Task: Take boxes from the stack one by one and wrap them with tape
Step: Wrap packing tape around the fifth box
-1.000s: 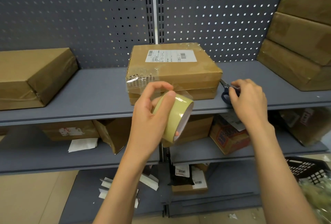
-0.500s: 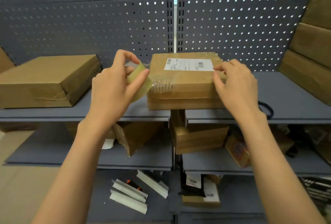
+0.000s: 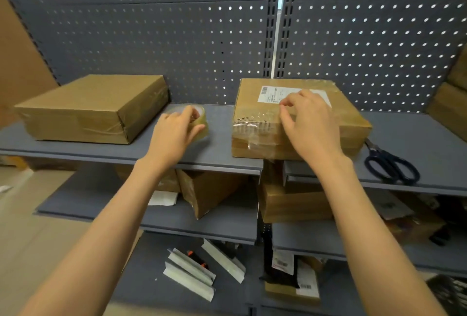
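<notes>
- The left hand gripped the tape roll, which sat on the shelf between the two boxes; the right hand lay on the labelled box with its fingertips curled down at the tape band, seemingly pressing or pinching it.
- That box sat at the shelf's front edge, where two shelf boards met, with crinkled clear tape across its near left corner.
- The tape looked wrinkled and bubbled there; if it were not smoothed flat, it could lift and the wrap might come loose.
- A hard downward press near the front edge could have tipped or slid the box off the shelf, since little board showed in front of it.
- The roll's free end could not be made out; if it had stuck back to the roll, finding it again would cost time.
- The scissors lay at the shelf's front edge to the right, and a sliding box or sweeping forearm could have knocked them off.
- The wrapped box to the left stood well apart and seemed safe.
</notes>
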A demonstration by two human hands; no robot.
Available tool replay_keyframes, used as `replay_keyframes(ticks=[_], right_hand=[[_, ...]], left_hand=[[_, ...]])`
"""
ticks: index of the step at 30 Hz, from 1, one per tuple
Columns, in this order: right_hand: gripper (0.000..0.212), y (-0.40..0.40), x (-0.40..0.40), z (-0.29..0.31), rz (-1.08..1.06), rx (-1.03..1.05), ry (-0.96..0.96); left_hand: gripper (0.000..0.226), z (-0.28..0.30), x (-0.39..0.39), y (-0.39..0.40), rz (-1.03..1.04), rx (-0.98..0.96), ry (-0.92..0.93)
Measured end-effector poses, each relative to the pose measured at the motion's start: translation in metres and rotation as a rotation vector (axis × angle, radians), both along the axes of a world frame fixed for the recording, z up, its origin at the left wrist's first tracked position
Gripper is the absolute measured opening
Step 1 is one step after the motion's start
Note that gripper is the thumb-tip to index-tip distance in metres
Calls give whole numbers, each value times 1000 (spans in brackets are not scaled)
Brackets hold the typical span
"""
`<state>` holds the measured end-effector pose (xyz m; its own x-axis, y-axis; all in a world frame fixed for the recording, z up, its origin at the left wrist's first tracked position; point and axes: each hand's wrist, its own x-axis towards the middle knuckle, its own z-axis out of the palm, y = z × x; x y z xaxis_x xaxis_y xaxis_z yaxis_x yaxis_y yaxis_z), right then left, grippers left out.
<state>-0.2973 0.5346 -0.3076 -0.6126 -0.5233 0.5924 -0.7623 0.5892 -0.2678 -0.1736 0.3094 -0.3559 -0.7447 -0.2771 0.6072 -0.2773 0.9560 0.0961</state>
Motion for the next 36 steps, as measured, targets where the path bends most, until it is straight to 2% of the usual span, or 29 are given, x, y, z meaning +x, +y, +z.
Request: replay_keyframes(ticks=[10,12,14,16,18,22,25,29,34,36], right_hand=[[26,-6,-2,-8,5,21,-40],[27,-7,-3,-8,1,34,-39],[30,-8,-2,-8,5,36,-40],[32,-10,0,-7,34,31,-52],[33,-13,7,-5,92,44,-77],[43,-26,17,-6,200,134,-74],[47,-29,15,-14,224,194,-74],[46,-25,12,-24,206,301,-39],[45,-22,7,-26,175,239,-30],[45,-20,7,-27,160,230,-38]], left_hand=[[21,-22,-6,-12,97,85,-116],[29,-18,-6,-14,113,80,-155],[47,-10,-6,-9,107,37,-174],[58,6,-8,6,41,49,-125],[53,25,-13,31,-86,145,-91],[57,35,-31,69,-289,144,-116],[48,24,-40,72,-294,200,-160],[49,14,-38,73,-283,208,-250],[56,21,-34,67,-265,185,-248],[49,21,-33,65,-277,210,-256]])
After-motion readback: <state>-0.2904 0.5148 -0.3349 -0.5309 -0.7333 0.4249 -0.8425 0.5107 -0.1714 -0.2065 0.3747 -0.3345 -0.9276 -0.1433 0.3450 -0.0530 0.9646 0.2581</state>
